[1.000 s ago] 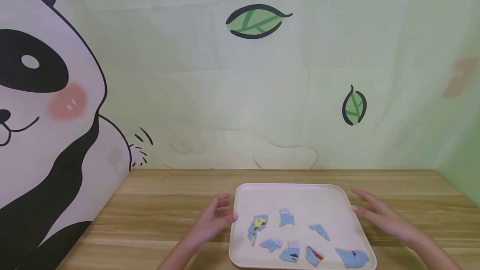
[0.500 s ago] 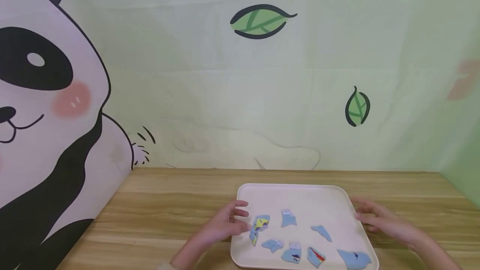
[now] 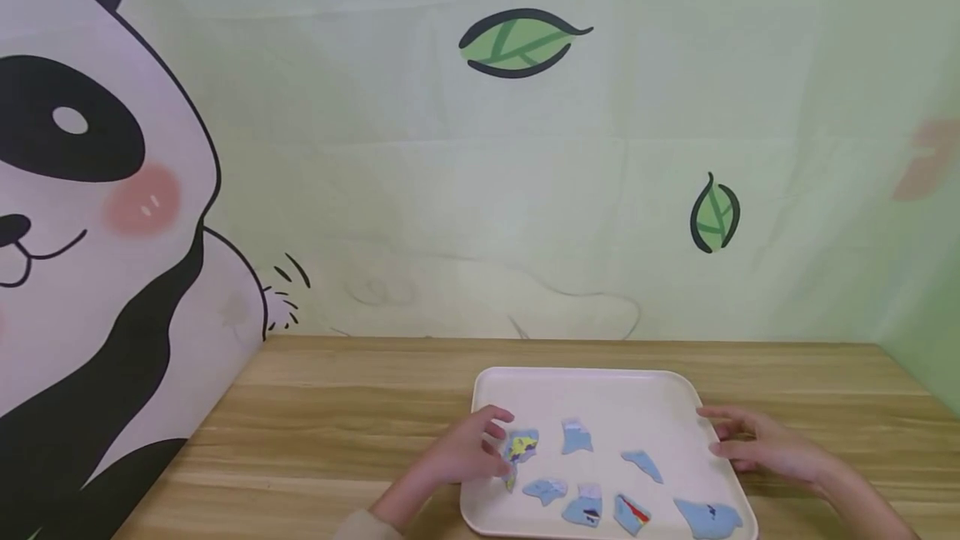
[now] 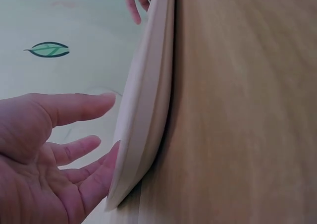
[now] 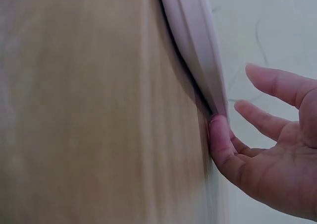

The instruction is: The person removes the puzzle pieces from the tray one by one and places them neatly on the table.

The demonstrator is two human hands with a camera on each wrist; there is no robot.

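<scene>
A white tray [image 3: 622,394] lies on the wooden table with several flat, irregular jigsaw-like pieces on it. My left hand [image 3: 468,448] reaches over the tray's left rim. Its fingers bend loosely above a blue and yellow piece [image 3: 522,443], partly covering it; contact cannot be made out. In the left wrist view no piece shows between thumb and fingers. By the right rim is my right hand [image 3: 772,448]; in the right wrist view its little finger [image 5: 220,140] touches the tray edge, while the thumb and other fingers stay extended and apart.
Other pieces include a plain blue one [image 3: 576,437], a narrow one [image 3: 642,467], one with a red stripe [image 3: 632,515] and a large one [image 3: 707,518] near the front right corner. Behind the table [image 3: 337,407] stands a wall [image 3: 375,148] with panda and leaf drawings.
My left hand has moved right, from outside the tray's left rim to over the blue and yellow piece. My right hand has come slightly closer to the right rim. The pieces lie the same.
</scene>
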